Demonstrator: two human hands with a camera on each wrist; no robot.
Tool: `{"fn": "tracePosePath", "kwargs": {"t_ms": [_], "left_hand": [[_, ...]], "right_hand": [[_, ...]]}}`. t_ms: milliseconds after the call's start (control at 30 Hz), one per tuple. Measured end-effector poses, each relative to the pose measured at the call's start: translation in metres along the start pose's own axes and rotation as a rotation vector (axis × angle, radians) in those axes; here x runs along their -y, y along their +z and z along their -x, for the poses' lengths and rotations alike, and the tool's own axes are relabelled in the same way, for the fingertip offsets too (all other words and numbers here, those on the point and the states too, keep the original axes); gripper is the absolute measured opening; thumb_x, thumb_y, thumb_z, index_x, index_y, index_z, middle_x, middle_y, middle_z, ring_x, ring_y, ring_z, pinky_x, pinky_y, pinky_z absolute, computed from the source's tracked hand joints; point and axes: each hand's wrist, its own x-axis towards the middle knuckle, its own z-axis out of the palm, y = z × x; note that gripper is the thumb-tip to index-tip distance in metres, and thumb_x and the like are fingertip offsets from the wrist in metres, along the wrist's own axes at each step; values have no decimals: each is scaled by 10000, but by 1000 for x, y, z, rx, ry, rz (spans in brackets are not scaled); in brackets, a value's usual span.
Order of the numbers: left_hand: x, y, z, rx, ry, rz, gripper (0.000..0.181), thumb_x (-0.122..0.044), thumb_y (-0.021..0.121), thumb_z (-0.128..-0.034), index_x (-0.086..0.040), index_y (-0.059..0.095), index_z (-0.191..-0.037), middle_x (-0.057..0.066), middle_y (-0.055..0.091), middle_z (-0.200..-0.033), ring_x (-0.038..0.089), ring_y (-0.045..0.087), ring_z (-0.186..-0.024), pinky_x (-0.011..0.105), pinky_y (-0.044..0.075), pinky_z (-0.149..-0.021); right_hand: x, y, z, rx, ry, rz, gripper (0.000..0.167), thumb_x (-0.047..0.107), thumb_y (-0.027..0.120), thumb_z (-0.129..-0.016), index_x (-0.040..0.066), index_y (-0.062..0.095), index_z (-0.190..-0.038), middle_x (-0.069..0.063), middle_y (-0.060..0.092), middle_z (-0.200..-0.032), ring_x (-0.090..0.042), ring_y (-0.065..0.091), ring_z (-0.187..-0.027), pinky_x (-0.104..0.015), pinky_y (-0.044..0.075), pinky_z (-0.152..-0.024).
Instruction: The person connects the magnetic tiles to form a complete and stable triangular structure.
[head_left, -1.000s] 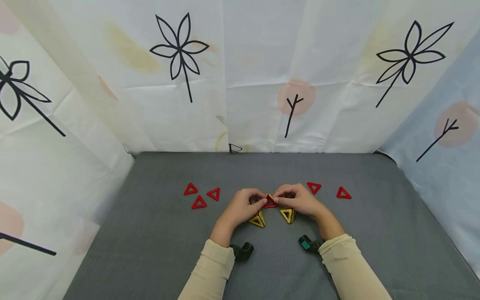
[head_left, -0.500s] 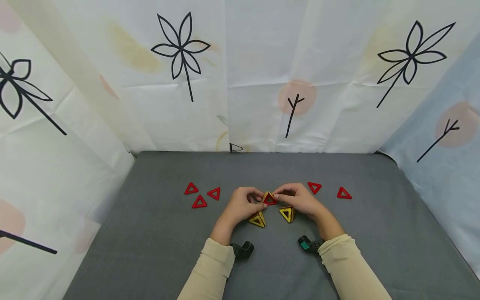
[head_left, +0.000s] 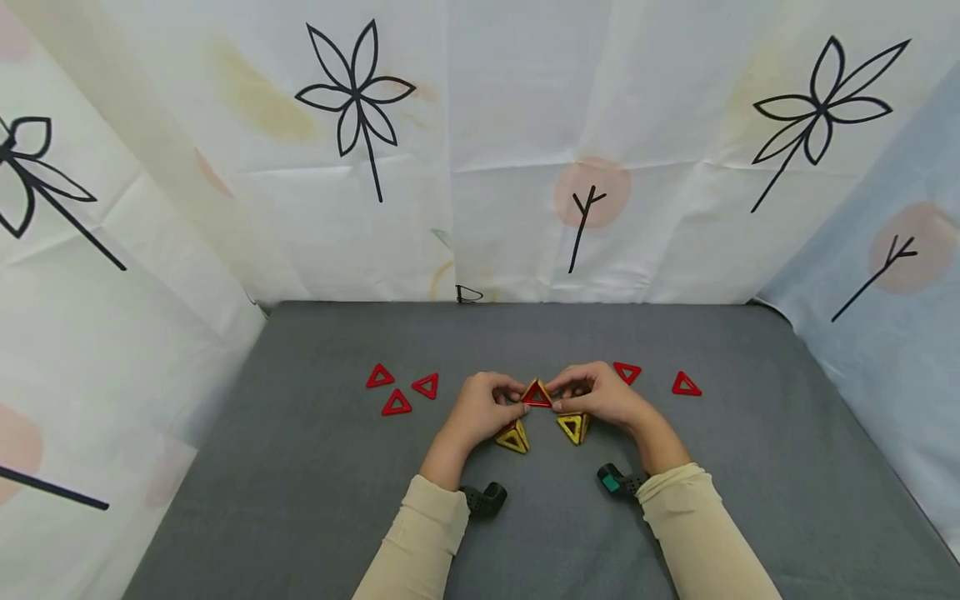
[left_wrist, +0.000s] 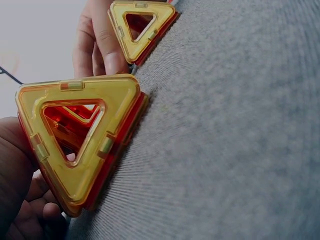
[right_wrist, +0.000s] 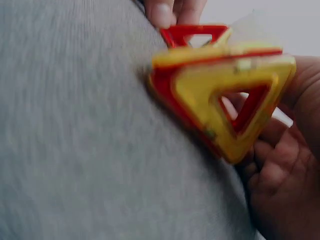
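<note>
1. The middle magnetic pyramid (head_left: 537,404), red-faced with yellow edges, is between the two hands near the middle of the gray table (head_left: 322,500).
2. The left hand (head_left: 480,407) pinches its left side; the right hand (head_left: 606,398) pinches its right.
3. Nearer the person are the left yellow-faced pyramid (left_wrist: 102,140) and right yellow-faced pyramid (right_wrist: 200,97).
4. Loose red triangles (head_left: 397,412) lie flat farther out, on both sides.

A grey cloth-topped table (head_left: 300,483) carries flat red triangles (head_left: 397,412) (three left, two right), with two yellow-and-red pyramids (head_left: 513,437) nearer, between them.
</note>
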Motion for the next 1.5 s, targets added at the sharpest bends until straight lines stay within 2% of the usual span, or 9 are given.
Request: {"fn": "tracePosePath", "kwargs": {"t_ms": [200, 400, 567, 1133, 1500], "left_hand": [[1, 0, 1, -12, -4, -7, 154, -146, 820, -941, -149, 840, -1094, -35, 743, -922, 95, 556, -593, 245, 451, -522], [2, 1, 3, -27, -11, -25, 140, -153, 817, -948, -160, 841, -1085, -43, 730, -909, 98, 553, -597, 247, 448, -527], [1, 2, 4, -20, -22, -26, 122, -162, 815, -953, -165, 845, -1071, -54, 728, -877, 96, 556, -575, 252, 453, -514], [-2, 1, 2, -10, 0, -28, 108, -145, 798, -962, -162, 849, -1056, -54, 739, -831, 94, 560, -565, 249, 446, -508], [-3, 2, 1, -8, 2, -31, 95, -154, 805, -956, -158, 849, -1039, -61, 734, -817, 85, 540, -546, 242, 429, -493]], "right_hand": [[-6, -2, -1, 24, -90, 45, 272, 19, 825, -907, 16, 802, -1177, -214, 757, -1167, -145, 694, -861, -285, 583, -732], [-8, 0, -3, 10, -140, 94, 270, 35, 855, -881, 19, 814, -1148, -193, 766, -1118, -127, 657, -869, -266, 554, -743], [-7, 3, -2, -4, -119, 120, 249, 48, 864, -878, 40, 825, -1123, -168, 773, -1108, -116, 648, -859, -266, 547, -742], [-1, 3, -1, -30, -59, 162, 202, 115, 874, -886, 125, 832, -1083, -81, 781, -1070, -124, 640, -872, -281, 528, -779], [-7, 3, -1, -44, -71, 167, 192, 112, 863, -894, 100, 817, -1079, -108, 759, -1023, -151, 635, -872, -286, 521, -774]]}}
